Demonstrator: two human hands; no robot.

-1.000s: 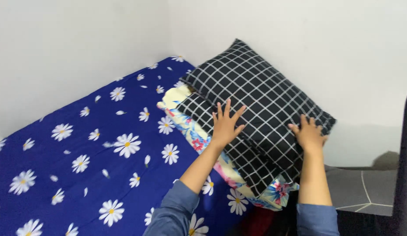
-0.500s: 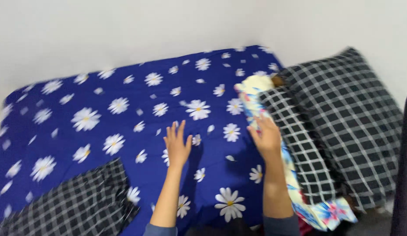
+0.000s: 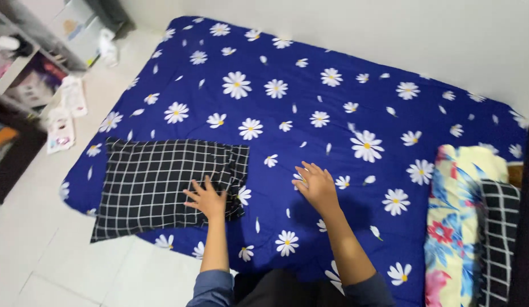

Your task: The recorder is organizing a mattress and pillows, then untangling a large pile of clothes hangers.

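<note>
A: Where are the hands?
B: The left hand (image 3: 206,198) lies open, fingers spread, on the near right corner of the checked cloth (image 3: 162,185), gripping nothing. The right hand (image 3: 314,183) is open too, palm down on the blue daisy sheet (image 3: 310,91).
A: And the cloth?
B: Flat at the near left of the bed. A flowered pillow (image 3: 460,222) lies far right.

Blue-grey sleeves pushed up past forearms, bare hands, dark trousers
</note>
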